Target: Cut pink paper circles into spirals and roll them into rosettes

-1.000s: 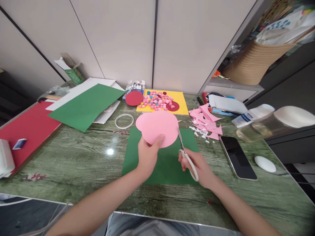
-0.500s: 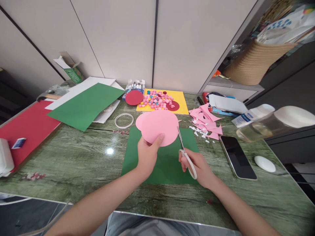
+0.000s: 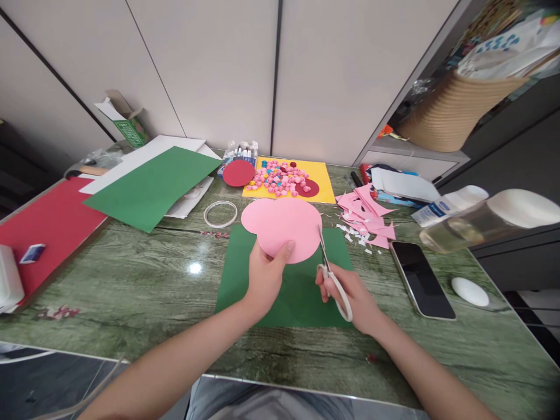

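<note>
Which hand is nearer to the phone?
Right. The right hand, holding the scissors, is to the left of the phone, apart from it. The left hand, gripping the pink paper, is farther left.

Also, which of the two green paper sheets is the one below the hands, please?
The nearer green sheet, beneath the scissors and pink paper; the other green sheet lies farther left, partly over white paper.

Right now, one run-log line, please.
left hand: grips pink paper | right hand: holds scissors at its edge | green sheet: beneath
</note>
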A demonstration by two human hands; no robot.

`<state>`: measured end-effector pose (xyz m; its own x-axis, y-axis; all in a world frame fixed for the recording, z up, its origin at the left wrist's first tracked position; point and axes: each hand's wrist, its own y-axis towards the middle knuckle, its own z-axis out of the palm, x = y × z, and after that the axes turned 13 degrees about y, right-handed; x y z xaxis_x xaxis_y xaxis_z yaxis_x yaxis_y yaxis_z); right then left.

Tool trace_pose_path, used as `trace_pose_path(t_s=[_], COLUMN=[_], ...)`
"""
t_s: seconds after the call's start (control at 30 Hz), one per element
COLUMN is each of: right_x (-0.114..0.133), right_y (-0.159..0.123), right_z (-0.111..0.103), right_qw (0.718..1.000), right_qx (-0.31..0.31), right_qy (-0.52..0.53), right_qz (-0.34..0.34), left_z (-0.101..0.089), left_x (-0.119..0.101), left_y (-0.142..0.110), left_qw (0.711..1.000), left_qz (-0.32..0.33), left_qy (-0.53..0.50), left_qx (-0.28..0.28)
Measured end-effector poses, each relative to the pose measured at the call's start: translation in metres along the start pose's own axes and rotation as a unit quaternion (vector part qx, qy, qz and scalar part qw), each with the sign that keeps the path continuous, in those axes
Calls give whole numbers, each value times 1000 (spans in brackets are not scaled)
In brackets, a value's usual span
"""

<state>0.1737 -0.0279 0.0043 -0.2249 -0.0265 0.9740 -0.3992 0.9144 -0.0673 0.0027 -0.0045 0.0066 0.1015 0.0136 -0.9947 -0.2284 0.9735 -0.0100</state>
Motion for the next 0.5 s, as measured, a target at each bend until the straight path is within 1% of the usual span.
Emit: trace_pose_path(t_s=[0.2,0.5], right_x=[-4,-3], right_y=[0,-1], right_z=[0,-1], right_qw=[1000,1000], right_qx=[-4,-5], right_qy=[-2,1], right_qz=[-1,4], left_z=[1,2], left_x=[-1,0], left_y=[-1,-1], left_qw=[1000,1000], left_qz=[-8,0], left_qy=[10,4], left_qx=[2,-4])
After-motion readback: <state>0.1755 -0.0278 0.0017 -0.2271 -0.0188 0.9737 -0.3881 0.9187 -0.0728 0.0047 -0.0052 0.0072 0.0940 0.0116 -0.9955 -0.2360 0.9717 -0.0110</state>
